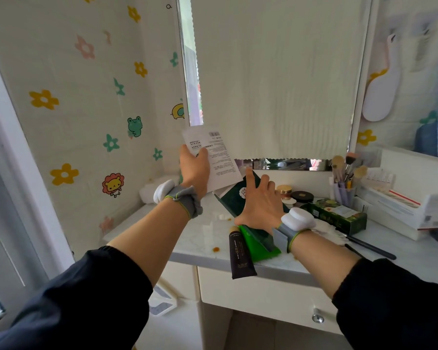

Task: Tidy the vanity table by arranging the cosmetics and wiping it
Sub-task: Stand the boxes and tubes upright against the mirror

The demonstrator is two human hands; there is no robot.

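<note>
Above the vanity table (192, 238), left hand (195, 165) grips a white sachet (220, 157), held clear; right hand (261, 205) presses flat, fingers spread, on a dark green packet (234, 200) lying on the tabletop; black tube (240, 256) overhangs the front edge

Soft daylight makes the room bright and even. Shadows on the surface (200, 238) are faint. Up and right of the brush cup (344, 195), things look blurry. The window frame (0, 137) far left of it looks bent.
</note>
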